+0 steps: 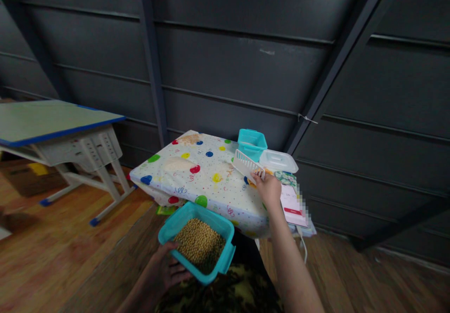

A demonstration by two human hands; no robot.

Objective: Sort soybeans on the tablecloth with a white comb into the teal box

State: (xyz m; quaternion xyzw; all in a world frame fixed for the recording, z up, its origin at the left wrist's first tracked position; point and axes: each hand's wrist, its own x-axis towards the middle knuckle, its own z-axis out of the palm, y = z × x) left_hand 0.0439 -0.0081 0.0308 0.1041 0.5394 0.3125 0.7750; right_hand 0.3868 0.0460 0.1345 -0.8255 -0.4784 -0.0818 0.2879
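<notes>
From here, the left hand (166, 267) clasps a teal rectangular plastic tub (211, 217) of yellowish beans (201, 243), likely to hold it level; the right hand (270, 189), farther forward, pinches a white slotted plastic piece (245, 167).

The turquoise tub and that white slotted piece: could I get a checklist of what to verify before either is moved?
1. Left hand on the turquoise tub: ok, its grip is at the near left side.
2. Beans inside the rim: ok.
3. Right hand on the white slotted piece: ok, it grips the near end.
4. Slotted piece apart from the second tub: cannot tell, they overlap in this view.
5. Second tub covered: not ok, its top is open and a lid lies beside it.
</notes>
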